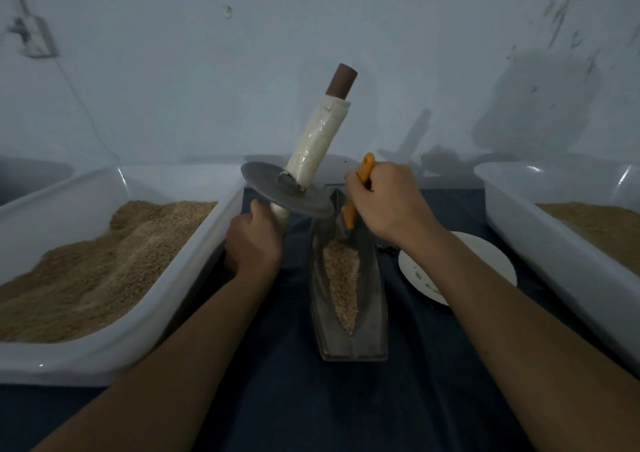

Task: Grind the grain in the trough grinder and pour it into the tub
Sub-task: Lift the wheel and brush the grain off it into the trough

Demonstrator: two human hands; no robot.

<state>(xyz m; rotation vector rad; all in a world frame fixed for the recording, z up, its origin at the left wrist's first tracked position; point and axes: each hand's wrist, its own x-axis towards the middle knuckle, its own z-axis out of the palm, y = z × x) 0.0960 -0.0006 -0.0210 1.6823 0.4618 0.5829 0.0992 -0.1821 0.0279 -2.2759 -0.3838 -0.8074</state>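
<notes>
Head view: left hand (pixel 254 240) grips the lifted metal grinding wheel's (pixel 287 190) axle; right hand (pixel 384 202) should scrape grain (pixel 341 285) downward gently with the orange-handled scraper (pixel 360 188) it holds.

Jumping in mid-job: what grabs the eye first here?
The grinding wheel, lifted and tilted at centre, its wrapped axle gripped by the left hand. Just right of it, the right hand holds an orange-handled scraper down into the trough with its grain. White tubs of grain flank both sides.
</notes>
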